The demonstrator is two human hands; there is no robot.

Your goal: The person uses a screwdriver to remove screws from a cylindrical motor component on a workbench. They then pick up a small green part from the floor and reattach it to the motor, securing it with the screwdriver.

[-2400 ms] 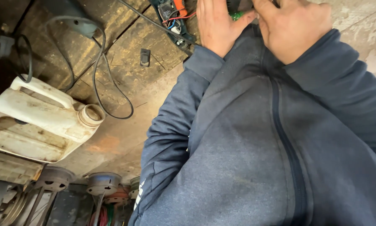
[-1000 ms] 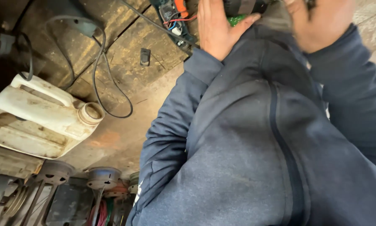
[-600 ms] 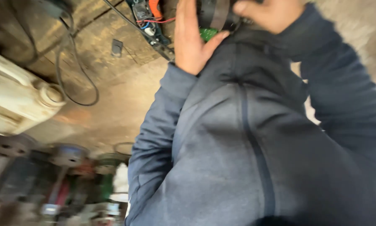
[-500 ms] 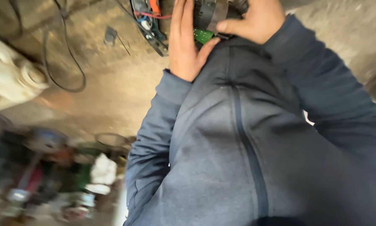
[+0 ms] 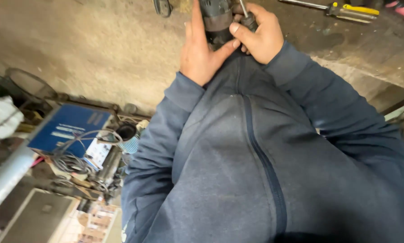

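Your left hand (image 5: 202, 51) wraps the dark power tool (image 5: 216, 20); your right hand (image 5: 258, 33) pinches a small screwdriver handle (image 5: 248, 20) against its right side. A yellow-handled screwdriver (image 5: 345, 10) lies well right of the tool on the counter (image 5: 368, 45).

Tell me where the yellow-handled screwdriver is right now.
In the head view, the yellow-handled screwdriver lies flat on the workbench at the top right edge, apart from the right hand, which grips a dark tool together with the left hand.

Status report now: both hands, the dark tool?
Left hand cradles dark tool. Right hand grips it, holding a thin rod. Screwdriver lies apart.
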